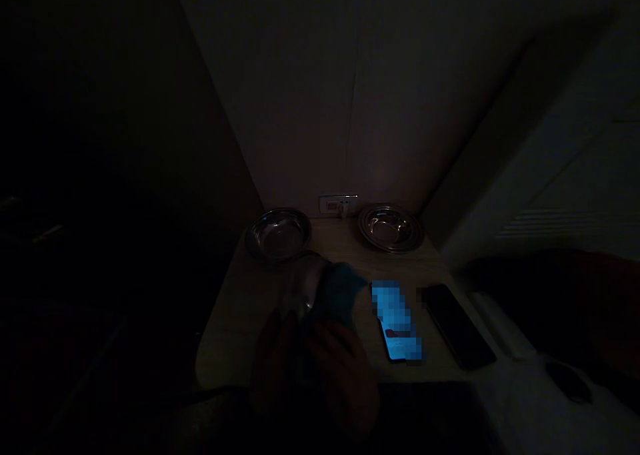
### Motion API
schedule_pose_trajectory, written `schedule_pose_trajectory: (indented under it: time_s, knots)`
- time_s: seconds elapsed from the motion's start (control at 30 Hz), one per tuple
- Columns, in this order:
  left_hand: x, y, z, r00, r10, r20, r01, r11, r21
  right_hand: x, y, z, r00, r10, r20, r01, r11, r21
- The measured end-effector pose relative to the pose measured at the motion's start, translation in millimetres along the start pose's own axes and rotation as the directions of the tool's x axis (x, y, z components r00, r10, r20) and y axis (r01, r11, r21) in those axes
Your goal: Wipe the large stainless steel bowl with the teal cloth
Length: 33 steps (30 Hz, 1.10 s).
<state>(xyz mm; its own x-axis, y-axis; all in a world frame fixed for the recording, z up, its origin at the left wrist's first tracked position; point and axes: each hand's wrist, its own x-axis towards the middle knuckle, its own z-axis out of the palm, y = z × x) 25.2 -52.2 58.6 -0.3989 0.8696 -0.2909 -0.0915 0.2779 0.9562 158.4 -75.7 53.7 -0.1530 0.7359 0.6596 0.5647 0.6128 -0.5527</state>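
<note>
In very dim light, my left hand (271, 361) is closed at the near edge of a shiny metal bowl (306, 283), which is tilted above the small wooden table (230, 328). Closed over a teal cloth (343, 291), my right hand (345, 375) is close beside it. The cloth lies against the bowl's right side. Shadow hides the fingertips and the bowl's lower part, so their exact contact is hard to make out.
Metal bowls stand at the back left (279, 235) and back right (391, 228), below a wall socket (339, 205). A lit phone (397, 321) and a dark phone (459, 325) lie on the right. A dark oval object (569, 381) rests beyond the table.
</note>
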Motion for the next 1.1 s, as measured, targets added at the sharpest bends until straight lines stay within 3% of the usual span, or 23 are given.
schedule_pose_trajectory:
  time_s: [0.13,0.23,0.43,0.57,0.7,0.8,0.9,1.0,1.1]
  knots:
    - [-0.6,-1.4,-1.6,0.999,-0.037,0.005,0.036,0.996,0.079,9.5,1.5,2.2,0.998,-0.06,-0.003,0.06,0.996,-0.065]
    - [-1.2,1.2,-2.4,0.999,-0.045,-0.018,0.047,0.99,0.131,27.4,8.0,1.8,0.999,-0.03,0.023,0.03,0.999,-0.022]
    - [-6.6,11.1,7.9,0.995,0.019,0.094,-0.021,0.999,0.028,80.6,48.3,7.6,0.976,0.207,0.066,-0.215,0.963,0.161]
    - [-12.0,15.0,15.8,0.995,0.009,0.101,-0.01,1.0,0.009,89.9,74.4,9.9,0.949,0.306,0.074,-0.314,0.932,0.182]
    - [-14.6,16.4,15.8,0.998,-0.015,0.068,0.009,0.996,0.086,70.3,61.1,-0.5,0.971,0.237,0.042,-0.241,0.96,0.143]
    - [-12.9,16.2,13.5,0.993,0.012,0.118,-0.028,0.99,0.139,57.7,34.0,-13.1,0.995,0.039,0.089,-0.044,0.998,0.051]
    - [-11.0,17.6,13.1,0.989,0.074,0.127,-0.097,0.979,0.177,59.3,13.0,-24.6,0.973,-0.121,0.199,0.124,0.992,-0.003]
    - [-12.2,22.0,16.1,0.989,0.065,0.131,-0.089,0.978,0.191,73.1,10.2,-31.1,0.956,-0.127,0.265,0.127,0.992,0.018]
    - [-15.8,24.9,20.5,0.993,0.032,0.114,-0.054,0.98,0.194,90.7,24.6,-29.1,0.968,-0.044,0.246,0.037,0.999,0.034]
